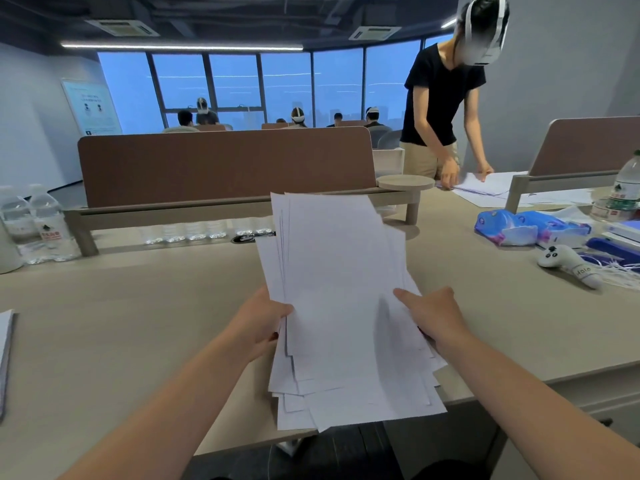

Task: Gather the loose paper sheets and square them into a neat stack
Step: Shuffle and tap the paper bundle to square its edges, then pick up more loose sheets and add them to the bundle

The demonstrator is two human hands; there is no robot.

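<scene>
A thick, uneven bundle of white paper sheets is held up over the beige desk in front of me. Its edges are staggered, with corners sticking out at the bottom and left. My left hand grips the bundle's left edge, thumb on top. On the right side, my right hand holds the bundle with its thumb lying across the top sheet and fingers hidden underneath. The bundle's lower end hangs past the desk's near edge.
A brown divider panel runs across the desk behind the sheets. Water bottles stand at the far left. Tissue packs, a white controller and books lie at the right. Another person handles papers at the far right.
</scene>
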